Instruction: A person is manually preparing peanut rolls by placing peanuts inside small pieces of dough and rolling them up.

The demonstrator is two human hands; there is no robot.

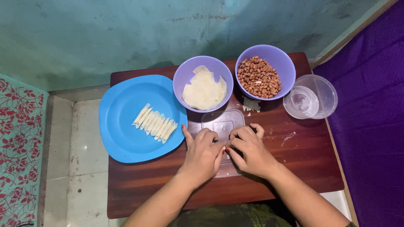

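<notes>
left hand: bare, no rings | right hand: bare | forearms: unsleeved | garment at 6 o'clock: olive camouflage

No packages, labels, signs or screens show here — only bare bowls, a plate and clear lids

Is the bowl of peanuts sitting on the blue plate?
No, the bowl of peanuts stands on the wooden table, apart from the blue plate, which holds only a row of pale rolls.
</notes>
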